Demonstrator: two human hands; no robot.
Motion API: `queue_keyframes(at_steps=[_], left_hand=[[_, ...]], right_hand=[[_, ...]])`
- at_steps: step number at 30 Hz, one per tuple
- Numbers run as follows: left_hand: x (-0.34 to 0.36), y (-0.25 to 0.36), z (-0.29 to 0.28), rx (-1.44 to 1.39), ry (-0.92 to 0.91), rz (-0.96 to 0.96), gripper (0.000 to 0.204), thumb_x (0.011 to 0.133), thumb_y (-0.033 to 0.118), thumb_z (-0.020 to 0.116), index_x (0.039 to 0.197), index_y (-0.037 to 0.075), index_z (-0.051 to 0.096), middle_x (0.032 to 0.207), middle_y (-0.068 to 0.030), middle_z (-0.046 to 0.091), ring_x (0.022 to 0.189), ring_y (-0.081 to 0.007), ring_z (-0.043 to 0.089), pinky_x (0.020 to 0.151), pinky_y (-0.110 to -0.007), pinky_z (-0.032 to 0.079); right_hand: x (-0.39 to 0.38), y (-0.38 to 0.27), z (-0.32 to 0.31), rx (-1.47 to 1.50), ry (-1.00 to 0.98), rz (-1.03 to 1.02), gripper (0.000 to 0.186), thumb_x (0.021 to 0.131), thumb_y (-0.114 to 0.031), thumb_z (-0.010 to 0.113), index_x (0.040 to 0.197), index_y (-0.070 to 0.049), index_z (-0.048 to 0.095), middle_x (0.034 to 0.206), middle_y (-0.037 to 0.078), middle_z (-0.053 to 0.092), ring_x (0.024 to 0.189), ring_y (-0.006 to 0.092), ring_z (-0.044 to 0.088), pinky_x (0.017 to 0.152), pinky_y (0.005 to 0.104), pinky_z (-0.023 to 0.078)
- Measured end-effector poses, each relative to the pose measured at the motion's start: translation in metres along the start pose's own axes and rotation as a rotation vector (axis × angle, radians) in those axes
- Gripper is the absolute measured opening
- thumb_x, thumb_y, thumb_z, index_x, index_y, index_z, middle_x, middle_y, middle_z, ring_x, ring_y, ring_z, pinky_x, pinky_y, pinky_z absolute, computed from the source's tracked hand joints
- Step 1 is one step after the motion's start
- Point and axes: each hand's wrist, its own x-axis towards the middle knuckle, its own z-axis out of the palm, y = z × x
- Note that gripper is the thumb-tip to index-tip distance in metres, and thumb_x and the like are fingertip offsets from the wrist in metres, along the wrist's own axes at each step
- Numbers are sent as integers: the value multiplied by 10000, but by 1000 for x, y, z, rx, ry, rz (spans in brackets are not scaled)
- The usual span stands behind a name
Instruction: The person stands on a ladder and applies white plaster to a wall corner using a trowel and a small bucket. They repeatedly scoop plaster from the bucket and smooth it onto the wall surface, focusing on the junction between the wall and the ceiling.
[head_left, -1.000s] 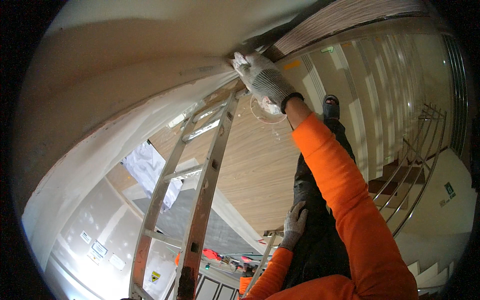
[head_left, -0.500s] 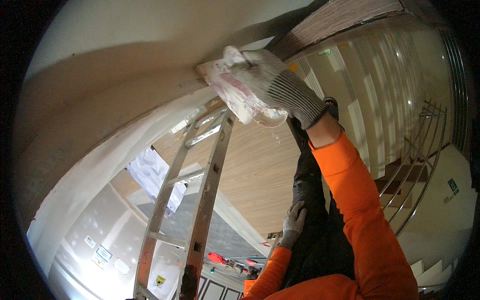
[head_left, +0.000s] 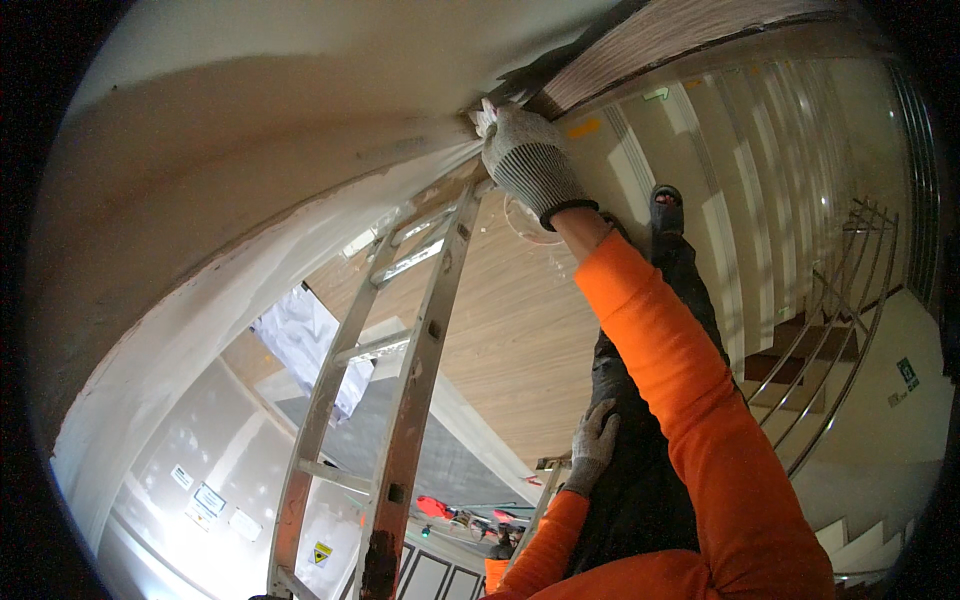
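Up at the top edge of the white curved wall [head_left: 230, 200], right hand [head_left: 528, 160] in grey knit glove, pressed against the seam where wall meets wood-grain soffit [head_left: 680, 30]. Fingers curled over a small white thing [head_left: 486, 118], maybe a sanding pad or cloth; mostly hidden, cannot tell its kind. Orange sleeve [head_left: 690, 400] stretched upward. Below, left hand [head_left: 592, 448], also gloved, resting flat with loose fingers on dark trousers [head_left: 650, 480], holding nothing. Just beside the right hand, top of aluminium ladder [head_left: 410, 400], leaning on the wall. Far below, wooden floor [head_left: 510, 330] and curved staircase railing [head_left: 850, 330].
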Motion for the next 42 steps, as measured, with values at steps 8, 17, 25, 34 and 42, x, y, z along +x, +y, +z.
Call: queue_keyframes(at_steps=[8,17,25,34,42], left_hand=[[-3,17,-13,27,-30,-61,346,953,276,599,1267,135,630,1260,-168,622,1207,-373,563,1023,-429,458],[5,2,-10,29,-135,-38,375,961,207,572,1307,65,596,1306,-197,589,1248,-367,530,1065,-409,408],[0,19,-17,-46,-68,4,377,960,214,581,1310,71,597,1307,-199,585,1246,-365,537,1060,-407,414],[4,1,-7,-3,-70,42,377,955,231,599,1296,72,600,1317,-188,595,1242,-388,531,1062,-438,412],[3,5,-5,34,-60,45,375,958,238,596,1294,70,602,1315,-193,597,1232,-388,538,1064,-436,412]], right_hand=[[24,-6,22,95,-21,114,274,930,-225,567,1119,-42,644,1058,242,694,1016,346,691,853,425,563],[35,5,45,-64,-150,-74,272,943,-172,546,1139,-1,629,1055,247,675,995,360,680,833,422,562],[35,28,31,-250,-91,-456,265,944,-193,575,1113,0,640,1011,205,664,933,347,680,806,418,564],[4,-17,-22,91,13,-313,285,978,-273,532,1090,-54,676,990,199,691,951,337,676,830,459,541],[-28,-47,-76,169,-219,-207,361,998,-264,539,1259,-18,586,972,216,677,916,322,683,800,464,549]])
